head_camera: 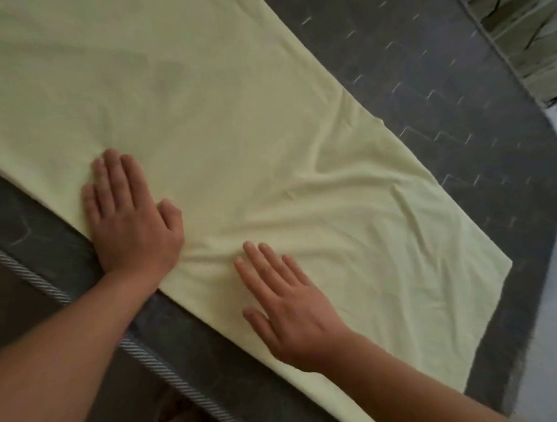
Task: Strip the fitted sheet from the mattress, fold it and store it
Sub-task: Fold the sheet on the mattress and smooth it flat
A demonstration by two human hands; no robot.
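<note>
- Both hands press flat with straight fingers, the left hand (130, 216) and right hand (293, 307) apart on the near edge of the sheet (232, 115).
- It lies as a long folded band on the mattress (425, 71), running far-left to near-right.
- Nearer its short end is the right hand.

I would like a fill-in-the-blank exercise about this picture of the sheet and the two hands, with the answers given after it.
1. The pale yellow sheet lies on a dark ____ mattress.
2. The left hand and the right hand both rest on the sheet with ____ fingers.
3. The striped piping runs along the ____ of the mattress.

Answers: grey; straight; edge
</note>
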